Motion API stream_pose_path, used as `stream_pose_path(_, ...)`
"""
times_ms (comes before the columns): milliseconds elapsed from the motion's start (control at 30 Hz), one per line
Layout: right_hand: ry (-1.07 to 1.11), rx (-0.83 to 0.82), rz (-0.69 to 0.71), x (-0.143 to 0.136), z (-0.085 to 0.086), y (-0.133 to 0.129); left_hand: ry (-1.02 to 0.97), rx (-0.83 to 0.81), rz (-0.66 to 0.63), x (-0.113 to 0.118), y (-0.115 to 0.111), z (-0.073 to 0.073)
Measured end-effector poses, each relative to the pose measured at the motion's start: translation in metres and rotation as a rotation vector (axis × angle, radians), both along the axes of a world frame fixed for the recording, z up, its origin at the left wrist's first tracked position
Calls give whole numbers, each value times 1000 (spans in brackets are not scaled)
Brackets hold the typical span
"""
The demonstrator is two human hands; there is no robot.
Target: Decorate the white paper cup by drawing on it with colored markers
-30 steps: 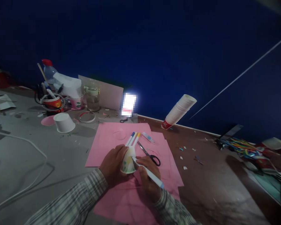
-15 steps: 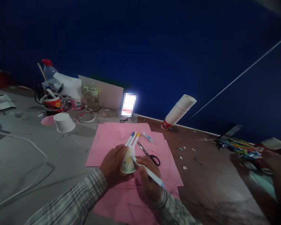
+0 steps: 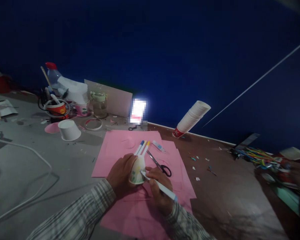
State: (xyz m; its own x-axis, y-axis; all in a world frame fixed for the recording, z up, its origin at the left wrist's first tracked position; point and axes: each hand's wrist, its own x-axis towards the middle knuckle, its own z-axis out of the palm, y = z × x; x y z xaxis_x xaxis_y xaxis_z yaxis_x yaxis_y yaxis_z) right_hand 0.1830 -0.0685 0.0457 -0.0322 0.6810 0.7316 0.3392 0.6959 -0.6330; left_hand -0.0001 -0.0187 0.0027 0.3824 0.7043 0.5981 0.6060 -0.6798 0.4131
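My left hand (image 3: 122, 175) is wrapped around the side of a white paper cup (image 3: 137, 171), which stands upside down and carries green and yellow drawing. In my right hand (image 3: 160, 190) is a white marker pen (image 3: 166, 190) with a light blue end, its tip at the cup's lower side. Just behind the cup lie several capped markers (image 3: 145, 148), one blue and the others yellow. Black-handled scissors (image 3: 161, 166) rest beside my right hand, near a small glue tube (image 3: 158, 146). Pink paper sheets (image 3: 102, 165) spread beneath all of these.
A tall leaning stack of paper cups (image 3: 191, 120) stands against the blue wall. To the left are an upturned white cup (image 3: 69, 130), a tape ring (image 3: 93, 124), a glass jar (image 3: 99, 106) and a white cable (image 3: 40, 155). Another person's hand (image 3: 296, 173) is at the right, near colourful strands (image 3: 260, 156).
The marker tip has moved slightly down the cup's side. My left hand keeps its hold. At the far right, the other person's hand has shifted, and a greenish sheet with it.
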Motion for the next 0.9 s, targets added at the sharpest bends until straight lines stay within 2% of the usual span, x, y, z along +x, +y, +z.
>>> stream_pose_path(133, 14, -11, -11, 1, -3, 1, 11, -23, 3, -1, 0, -1)
stream_pose_path(367, -16, 12, -54, 0, -3, 1, 0, 56, -1, -1, 0, -1)
stream_pose_path(567, -57, -17, -50, 1, -4, 1, 32, -5, 12, -1, 0, -3)
stream_pose_path(900, -62, 1, -55, 1, 0, 1, 13, 33, 2, -1, -1, -4)
